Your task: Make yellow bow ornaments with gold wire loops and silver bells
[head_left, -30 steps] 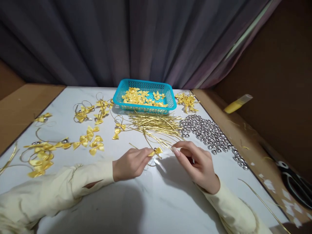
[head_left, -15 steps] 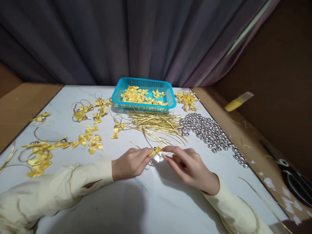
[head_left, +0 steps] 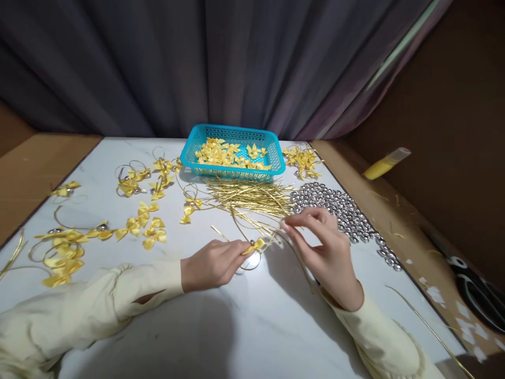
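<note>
My left hand [head_left: 213,263] rests on the white table [head_left: 244,326] and pinches a small yellow ribbon bow [head_left: 257,245] with a silver bead at its knot. A gold cord [head_left: 294,255] runs from the bow to my right hand [head_left: 321,247], which pinches the cord's end and is raised a little to the right of the bow. Both hands are closed. Just beyond them lies a pile of gold cords [head_left: 252,197].
A blue basket [head_left: 232,171] of yellow bows stands at the back centre. Silver beads [head_left: 339,210] spread to the right. Finished bows with loops [head_left: 134,210] lie scattered on the left. Scissors [head_left: 479,300] and a yellow tube [head_left: 384,164] lie on the brown surface at right.
My right hand has moved up and to the right, away from the bow, drawing the gold cord out. The left hand stays put holding the bow.
</note>
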Demonstrator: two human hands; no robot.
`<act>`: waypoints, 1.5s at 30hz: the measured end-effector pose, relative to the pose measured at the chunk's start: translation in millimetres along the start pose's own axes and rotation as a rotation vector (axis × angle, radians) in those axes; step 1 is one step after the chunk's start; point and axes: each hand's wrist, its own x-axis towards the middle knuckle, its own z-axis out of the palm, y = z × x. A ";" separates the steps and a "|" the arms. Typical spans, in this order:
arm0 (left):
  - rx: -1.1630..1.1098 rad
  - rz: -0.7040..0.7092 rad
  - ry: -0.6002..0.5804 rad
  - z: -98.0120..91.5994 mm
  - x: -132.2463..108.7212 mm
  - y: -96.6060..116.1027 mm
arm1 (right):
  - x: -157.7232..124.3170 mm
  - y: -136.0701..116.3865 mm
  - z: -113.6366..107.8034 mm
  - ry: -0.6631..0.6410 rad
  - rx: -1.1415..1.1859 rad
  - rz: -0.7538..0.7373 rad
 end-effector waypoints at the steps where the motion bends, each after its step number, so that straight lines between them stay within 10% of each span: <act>1: 0.001 0.001 0.000 0.1 -0.1 -0.1 | 0.6 -0.6 -1.7 0.056 -0.011 0.003; 13: -0.103 0.015 -0.025 -2.3 2.5 -0.4 | 0.1 -7.4 1.9 -0.482 0.364 0.067; 45: -0.078 0.049 -0.002 -3.0 2.9 -0.5 | -4.0 -7.6 11.2 -0.399 0.312 0.063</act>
